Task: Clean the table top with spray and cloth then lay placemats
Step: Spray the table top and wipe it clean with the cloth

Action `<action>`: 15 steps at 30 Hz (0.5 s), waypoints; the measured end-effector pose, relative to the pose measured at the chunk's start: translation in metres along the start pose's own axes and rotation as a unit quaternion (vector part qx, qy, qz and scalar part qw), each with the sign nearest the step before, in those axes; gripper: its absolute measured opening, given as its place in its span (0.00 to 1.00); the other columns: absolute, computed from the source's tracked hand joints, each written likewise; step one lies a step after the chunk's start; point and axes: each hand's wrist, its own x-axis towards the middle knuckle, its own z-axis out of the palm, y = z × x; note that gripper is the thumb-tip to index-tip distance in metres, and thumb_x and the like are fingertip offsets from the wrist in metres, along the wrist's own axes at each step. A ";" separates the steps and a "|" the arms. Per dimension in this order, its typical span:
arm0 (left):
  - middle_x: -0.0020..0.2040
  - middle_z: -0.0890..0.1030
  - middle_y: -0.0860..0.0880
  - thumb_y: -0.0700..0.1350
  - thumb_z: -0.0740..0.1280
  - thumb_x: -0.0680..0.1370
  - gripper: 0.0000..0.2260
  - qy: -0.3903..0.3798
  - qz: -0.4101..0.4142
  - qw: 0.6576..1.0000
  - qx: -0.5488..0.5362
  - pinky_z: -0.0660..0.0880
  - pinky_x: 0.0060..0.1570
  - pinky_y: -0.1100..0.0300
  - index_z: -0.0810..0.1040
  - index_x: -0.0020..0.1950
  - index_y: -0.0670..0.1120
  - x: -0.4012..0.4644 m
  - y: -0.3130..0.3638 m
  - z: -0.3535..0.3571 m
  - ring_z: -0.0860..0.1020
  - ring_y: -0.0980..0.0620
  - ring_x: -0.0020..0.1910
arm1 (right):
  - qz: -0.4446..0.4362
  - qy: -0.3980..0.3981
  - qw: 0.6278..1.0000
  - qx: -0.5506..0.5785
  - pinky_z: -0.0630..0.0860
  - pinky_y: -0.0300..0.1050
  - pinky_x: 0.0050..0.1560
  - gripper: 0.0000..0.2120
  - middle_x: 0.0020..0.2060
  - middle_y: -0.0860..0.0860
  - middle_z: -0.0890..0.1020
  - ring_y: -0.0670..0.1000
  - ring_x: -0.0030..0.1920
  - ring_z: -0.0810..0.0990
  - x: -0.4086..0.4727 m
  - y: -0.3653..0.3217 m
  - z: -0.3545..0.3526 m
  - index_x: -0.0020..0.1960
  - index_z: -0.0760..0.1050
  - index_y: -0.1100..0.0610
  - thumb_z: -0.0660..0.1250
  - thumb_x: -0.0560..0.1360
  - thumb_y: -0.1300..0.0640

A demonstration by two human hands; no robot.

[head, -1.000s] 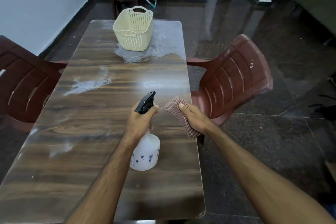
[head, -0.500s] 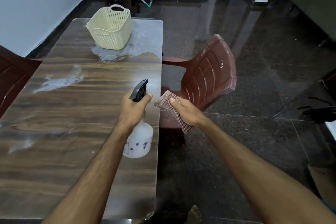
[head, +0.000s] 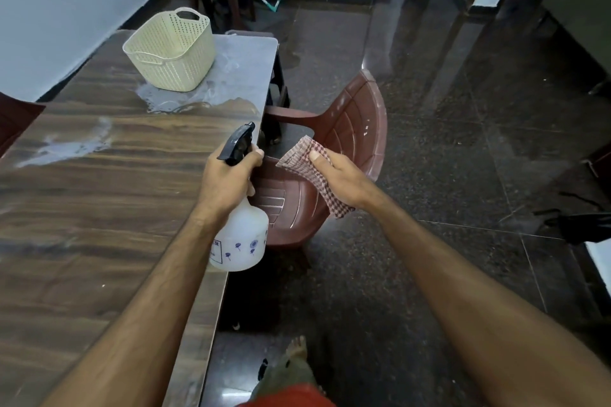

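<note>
— Spray bottle: where is it?
— In the left hand, held above the right edge of the wooden tabletop. The grip is wrapped round the neck, with a finger by the black trigger head. The white body with small blue flowers hangs below the hand.
— And the cloth?
— A red-and-white checked cloth is in the right hand, thumb pressed on top, grip closed on it. It is off the tabletop, over the seat of a maroon plastic chair.
— What is on the tabletop?
— A cream perforated basket stands at the far end, with wet, whitish smears around its base and another streak toward the left edge.
— Anything below?
— A bare foot on the dark polished floor.
</note>
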 end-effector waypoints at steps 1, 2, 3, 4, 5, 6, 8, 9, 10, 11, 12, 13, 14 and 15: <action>0.39 0.79 0.46 0.44 0.70 0.73 0.05 0.000 0.006 1.000 -0.004 0.70 0.31 0.55 0.80 0.46 0.44 0.007 0.002 0.006 0.74 0.49 0.26 | -0.006 0.004 1.000 0.001 0.70 0.23 0.48 0.17 0.51 0.41 0.80 0.30 0.46 0.78 0.006 0.000 -0.009 0.68 0.74 0.58 0.54 0.85 0.53; 0.39 0.79 0.48 0.44 0.70 0.74 0.01 0.000 0.011 1.000 -0.007 0.69 0.31 0.56 0.80 0.44 0.47 0.014 0.005 0.013 0.74 0.48 0.27 | -0.011 0.011 1.000 -0.001 0.71 0.24 0.49 0.17 0.53 0.44 0.81 0.32 0.47 0.78 0.012 -0.001 -0.017 0.67 0.75 0.58 0.54 0.85 0.53; 0.38 0.80 0.50 0.43 0.70 0.74 0.02 0.004 0.015 1.000 -0.009 0.69 0.30 0.56 0.80 0.42 0.50 0.021 0.007 0.018 0.75 0.48 0.29 | -0.016 0.016 1.000 -0.003 0.72 0.26 0.50 0.16 0.53 0.46 0.82 0.35 0.48 0.79 0.018 -0.002 -0.025 0.65 0.75 0.58 0.54 0.85 0.53; 0.37 0.80 0.51 0.43 0.70 0.75 0.05 0.008 0.017 1.000 -0.011 0.69 0.30 0.56 0.80 0.41 0.52 0.030 0.010 0.026 0.75 0.47 0.31 | -0.021 0.017 1.000 -0.004 0.74 0.29 0.51 0.16 0.53 0.46 0.82 0.37 0.49 0.80 0.026 -0.003 -0.035 0.64 0.76 0.57 0.54 0.85 0.52; 0.37 0.80 0.50 0.42 0.70 0.76 0.06 0.013 0.018 1.000 -0.012 0.69 0.30 0.56 0.80 0.41 0.52 0.039 0.011 0.033 0.75 0.48 0.29 | -0.025 0.014 1.000 -0.007 0.75 0.32 0.53 0.16 0.53 0.45 0.82 0.38 0.49 0.81 0.033 -0.005 -0.045 0.64 0.76 0.57 0.54 0.85 0.52; 0.37 0.80 0.48 0.41 0.70 0.76 0.07 0.016 0.019 1.000 -0.013 0.70 0.30 0.56 0.80 0.41 0.52 0.049 0.012 0.041 0.74 0.49 0.26 | -0.029 0.013 0.999 -0.012 0.76 0.34 0.54 0.16 0.52 0.44 0.82 0.39 0.50 0.81 0.042 -0.007 -0.056 0.65 0.76 0.56 0.54 0.85 0.51; 0.38 0.80 0.46 0.41 0.69 0.77 0.06 0.016 0.021 1.000 -0.015 0.69 0.29 0.56 0.80 0.42 0.51 0.067 0.015 0.056 0.71 0.51 0.22 | -0.034 0.015 0.999 -0.018 0.75 0.35 0.56 0.16 0.50 0.42 0.82 0.37 0.50 0.81 0.060 -0.007 -0.076 0.64 0.76 0.54 0.53 0.85 0.50; 0.39 0.80 0.45 0.41 0.69 0.77 0.05 0.016 0.023 0.999 -0.017 0.69 0.28 0.57 0.79 0.42 0.50 0.078 0.017 0.064 0.71 0.51 0.21 | -0.030 0.014 0.999 -0.013 0.76 0.36 0.57 0.15 0.49 0.41 0.82 0.37 0.50 0.81 0.070 -0.007 -0.087 0.63 0.76 0.53 0.53 0.85 0.50; 0.40 0.80 0.45 0.41 0.69 0.78 0.05 0.018 0.023 0.999 -0.019 0.69 0.27 0.57 0.79 0.43 0.49 0.087 0.018 0.071 0.70 0.51 0.20 | -0.025 0.014 1.000 -0.011 0.76 0.36 0.57 0.14 0.49 0.41 0.82 0.38 0.49 0.81 0.079 -0.007 -0.096 0.62 0.76 0.51 0.53 0.85 0.50; 0.40 0.81 0.45 0.41 0.69 0.78 0.04 0.023 0.020 0.999 -0.021 0.69 0.27 0.57 0.79 0.44 0.49 0.098 0.019 0.078 0.70 0.51 0.20 | -0.021 0.013 1.000 -0.012 0.75 0.35 0.55 0.14 0.49 0.41 0.82 0.37 0.49 0.81 0.089 -0.005 -0.106 0.60 0.76 0.50 0.53 0.85 0.50; 0.40 0.81 0.46 0.41 0.69 0.78 0.05 0.028 0.014 0.999 -0.028 0.69 0.26 0.57 0.79 0.44 0.49 0.108 0.021 0.084 0.70 0.51 0.20 | -0.017 0.013 1.000 -0.019 0.75 0.33 0.53 0.14 0.48 0.41 0.82 0.36 0.48 0.81 0.098 -0.003 -0.115 0.60 0.76 0.49 0.53 0.85 0.49; 0.39 0.81 0.47 0.41 0.68 0.78 0.05 0.033 0.010 0.999 -0.035 0.69 0.26 0.58 0.79 0.44 0.49 0.116 0.022 0.090 0.70 0.51 0.20 | -0.013 0.010 0.999 -0.029 0.74 0.31 0.52 0.14 0.49 0.41 0.82 0.35 0.48 0.80 0.105 0.000 -0.122 0.60 0.76 0.50 0.53 0.85 0.49; 0.37 0.81 0.49 0.41 0.68 0.79 0.05 0.033 0.008 0.999 -0.041 0.69 0.26 0.58 0.79 0.43 0.49 0.126 0.026 0.096 0.70 0.52 0.20 | -0.011 0.009 0.999 -0.037 0.73 0.32 0.52 0.15 0.49 0.41 0.81 0.36 0.48 0.80 0.114 0.000 -0.130 0.61 0.76 0.51 0.53 0.85 0.49; 0.35 0.80 0.51 0.41 0.68 0.79 0.06 0.031 0.008 0.999 -0.042 0.69 0.25 0.59 0.79 0.43 0.49 0.135 0.029 0.103 0.70 0.53 0.20 | -0.009 0.010 0.999 -0.038 0.74 0.34 0.54 0.16 0.50 0.41 0.81 0.37 0.49 0.80 0.123 0.000 -0.138 0.62 0.76 0.53 0.53 0.85 0.49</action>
